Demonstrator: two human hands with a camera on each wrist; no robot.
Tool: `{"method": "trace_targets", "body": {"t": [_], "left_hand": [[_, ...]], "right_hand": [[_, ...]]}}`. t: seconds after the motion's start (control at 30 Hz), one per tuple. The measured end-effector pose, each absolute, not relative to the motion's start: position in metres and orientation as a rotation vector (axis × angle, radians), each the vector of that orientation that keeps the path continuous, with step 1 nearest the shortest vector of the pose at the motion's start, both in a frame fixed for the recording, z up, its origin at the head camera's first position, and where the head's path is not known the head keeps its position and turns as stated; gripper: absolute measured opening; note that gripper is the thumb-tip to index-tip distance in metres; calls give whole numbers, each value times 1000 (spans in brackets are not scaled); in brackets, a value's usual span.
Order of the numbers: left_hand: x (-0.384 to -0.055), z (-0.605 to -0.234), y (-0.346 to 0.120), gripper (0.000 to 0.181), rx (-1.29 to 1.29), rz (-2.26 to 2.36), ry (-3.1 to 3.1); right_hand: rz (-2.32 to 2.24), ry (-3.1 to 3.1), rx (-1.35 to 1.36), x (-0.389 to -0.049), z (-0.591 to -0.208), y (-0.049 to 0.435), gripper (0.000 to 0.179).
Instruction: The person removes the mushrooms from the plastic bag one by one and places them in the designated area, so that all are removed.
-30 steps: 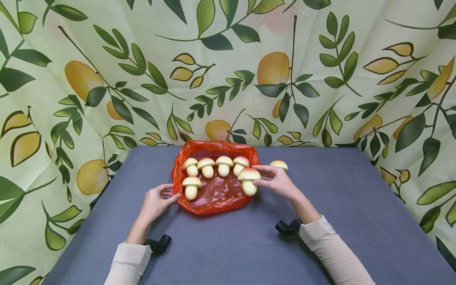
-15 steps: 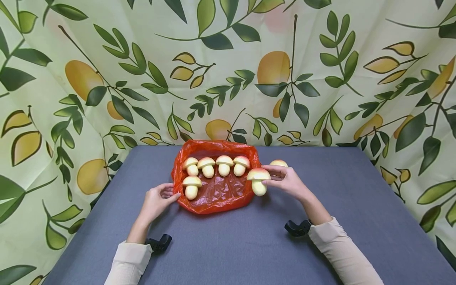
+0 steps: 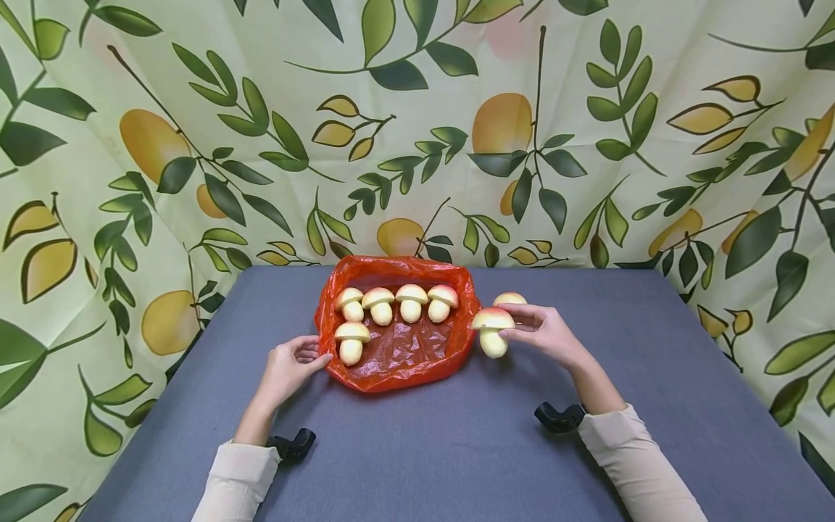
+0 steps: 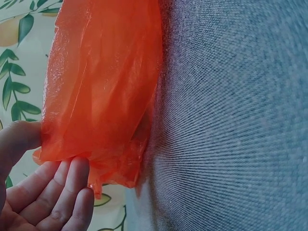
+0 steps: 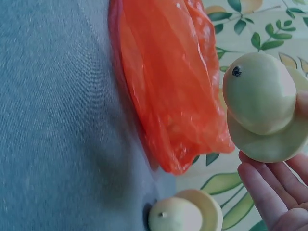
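Note:
An orange-red plastic bag [image 3: 404,380] lies with its mouth spread wide. Several toy mushrooms [image 3: 411,303] with cream stems and pink-tinged caps rest inside, most in a row at the back and one at front left [image 3: 351,344]. My left hand [image 3: 287,373] pinches the bag's left rim between thumb and fingers. Just outside the bag's right side, my right hand [image 3: 544,337] grips another toy mushroom [image 3: 492,332] by its cap, raised above the table; its rounded stem end faces the right wrist camera. Behind that hand, one more mushroom [image 3: 510,298] is partly hidden.
A grey-blue cloth covers the table [image 3: 417,457]. Behind it hangs a curtain [image 3: 417,145] printed with leaves and fruit. Each wrist wears a black camera mount, such as the right one [image 3: 559,417].
My right hand has moved right with its mushroom, from over the bag's right edge to outside the bag. The left hand stays at the left rim, and the mushrooms inside have not moved.

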State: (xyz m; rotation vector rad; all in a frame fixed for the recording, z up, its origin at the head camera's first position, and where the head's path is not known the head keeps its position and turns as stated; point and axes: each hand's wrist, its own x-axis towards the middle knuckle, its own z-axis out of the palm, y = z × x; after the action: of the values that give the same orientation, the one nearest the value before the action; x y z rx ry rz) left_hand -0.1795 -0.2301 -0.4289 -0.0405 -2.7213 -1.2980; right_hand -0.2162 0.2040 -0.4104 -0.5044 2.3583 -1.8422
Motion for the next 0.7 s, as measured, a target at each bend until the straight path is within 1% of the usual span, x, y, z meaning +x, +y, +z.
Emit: {"method": "trace_targets", "body": {"t": [0.23, 0.7], "left_hand": [[-180, -429, -230, 36, -55, -1291, -2711], [-180, -429, -230, 36, -48, -1292, -2716]], "right_hand": [[-1787, 2435, -399, -215, -411, 216, 55], [-1790, 2437, -378, -217, -409, 241, 55]]}}
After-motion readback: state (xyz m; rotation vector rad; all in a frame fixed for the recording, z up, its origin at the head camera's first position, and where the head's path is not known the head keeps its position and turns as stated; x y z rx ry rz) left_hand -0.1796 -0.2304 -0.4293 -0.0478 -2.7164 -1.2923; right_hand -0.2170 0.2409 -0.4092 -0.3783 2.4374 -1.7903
